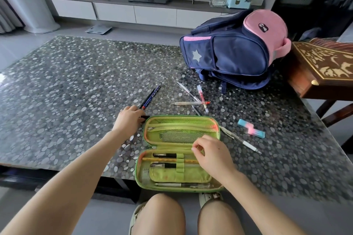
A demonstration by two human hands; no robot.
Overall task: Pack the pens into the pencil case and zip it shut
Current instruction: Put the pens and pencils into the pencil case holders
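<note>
The pencil case [168,174] is laid open at the worktop's [76,101] near edge, pens [164,155] strapped inside. A black pen [145,117] beside its far-left corner is gripped, apparently, by the left hand [129,118]. The right hand [214,155] is curled over the case; whether anything is pinched cannot be told.

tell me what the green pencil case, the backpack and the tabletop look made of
The pencil case looks like matte green woven fabric, with a mesh pocket and elastic loops inside. The backpack looks like synthetic cloth, probably nylon or polyester: slight sheen, soft creases. The tabletop is hard and glossy with a pebble pattern, likely glass or polished stone; it reflects light.
</note>
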